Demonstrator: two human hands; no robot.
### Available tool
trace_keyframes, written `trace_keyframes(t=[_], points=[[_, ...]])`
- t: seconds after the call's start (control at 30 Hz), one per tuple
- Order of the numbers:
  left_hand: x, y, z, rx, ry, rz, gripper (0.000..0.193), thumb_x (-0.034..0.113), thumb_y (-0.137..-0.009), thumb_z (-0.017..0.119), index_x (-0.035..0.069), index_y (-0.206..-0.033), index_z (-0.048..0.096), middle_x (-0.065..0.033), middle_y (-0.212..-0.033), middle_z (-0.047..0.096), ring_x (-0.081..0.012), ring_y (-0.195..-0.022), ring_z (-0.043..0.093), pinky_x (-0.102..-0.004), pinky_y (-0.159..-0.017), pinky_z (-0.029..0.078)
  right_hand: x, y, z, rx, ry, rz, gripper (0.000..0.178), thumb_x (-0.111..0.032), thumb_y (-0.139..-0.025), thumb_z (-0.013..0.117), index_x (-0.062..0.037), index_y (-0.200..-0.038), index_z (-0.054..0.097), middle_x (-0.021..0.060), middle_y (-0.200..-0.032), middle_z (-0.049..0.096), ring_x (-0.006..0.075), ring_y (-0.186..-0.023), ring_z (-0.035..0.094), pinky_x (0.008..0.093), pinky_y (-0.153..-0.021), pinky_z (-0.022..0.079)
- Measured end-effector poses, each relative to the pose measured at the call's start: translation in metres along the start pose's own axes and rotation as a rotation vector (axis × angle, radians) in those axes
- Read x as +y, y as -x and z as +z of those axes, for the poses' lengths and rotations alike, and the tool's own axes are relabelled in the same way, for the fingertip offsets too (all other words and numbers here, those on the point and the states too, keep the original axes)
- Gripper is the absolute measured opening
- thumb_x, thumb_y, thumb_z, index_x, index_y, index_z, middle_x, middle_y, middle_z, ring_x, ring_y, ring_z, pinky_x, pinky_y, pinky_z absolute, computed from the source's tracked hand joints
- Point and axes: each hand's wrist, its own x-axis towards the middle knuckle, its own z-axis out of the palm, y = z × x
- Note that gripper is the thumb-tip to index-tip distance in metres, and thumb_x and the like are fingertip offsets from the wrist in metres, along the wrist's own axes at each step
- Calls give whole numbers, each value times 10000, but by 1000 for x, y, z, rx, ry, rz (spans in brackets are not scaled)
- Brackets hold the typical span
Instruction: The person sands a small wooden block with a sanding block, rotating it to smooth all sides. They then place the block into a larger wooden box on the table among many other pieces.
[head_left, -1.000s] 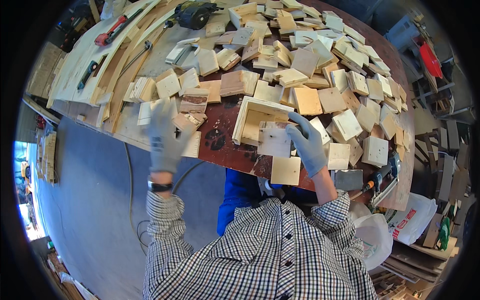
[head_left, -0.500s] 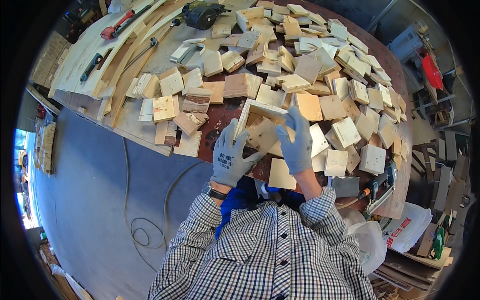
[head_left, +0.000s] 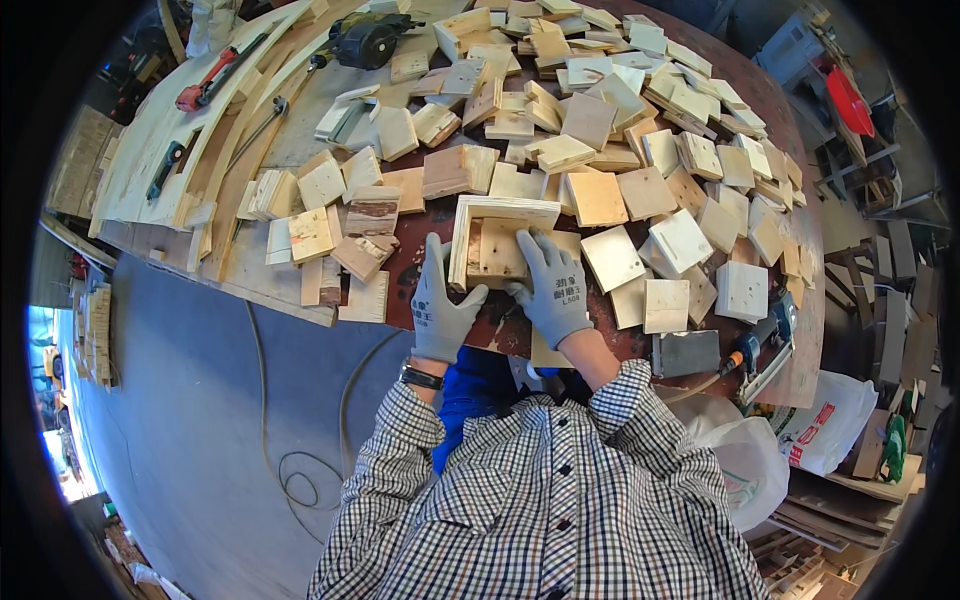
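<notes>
Two upright boards joined at a corner (head_left: 505,208) stand on the dark red tabletop in front of me, with a pale wooden block (head_left: 500,250) inside the angle. My left hand (head_left: 442,310), in a grey glove, is open beside the left board, its fingers stretched along the outside and its thumb pointing right. My right hand (head_left: 552,290), gloved the same way, has its fingers bent over the right part of the block and its thumb toward the near side. Its palm and fingertips hide part of the block. Another flat wood piece (head_left: 547,352) lies under my right wrist at the table edge.
A heap of square wood pieces (head_left: 590,120) covers the far and right table (head_left: 400,290). A nail gun (head_left: 765,340) lies right, beside a dark grey plate (head_left: 686,352). Far left are a black power tool (head_left: 368,40), long planks and a red-handled tool (head_left: 205,85).
My right hand has come down and left, from the right of the joined boards onto the block. The boards now sit squarer to me. My left hand stays at their left side.
</notes>
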Motion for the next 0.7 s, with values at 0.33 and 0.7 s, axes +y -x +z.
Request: trace_keyframes(t=[0.33, 0.7], points=[[-17, -20, 1, -35, -239, 126, 772, 402, -807, 945, -4, -1386, 635, -195, -1167, 728, -389, -1047, 723, -445, -926, 583, 8, 8, 11, 92, -175, 95, 916, -413, -776, 911, -72, -1527, 512, 177, -1406, 603, 413, -1247, 579, 529, -1078, 448], [-24, -17, -4, -85, -272, 64, 661, 302, -826, 891, 13, -1369, 647, -214, -1195, 722, -414, -1092, 702, -463, -962, 572, 4, 6, 22, 86, 52, 47, 748, -477, -868, 798, -92, -1469, 574, 102, -1229, 608, 337, -1057, 615, 496, -889, 496]])
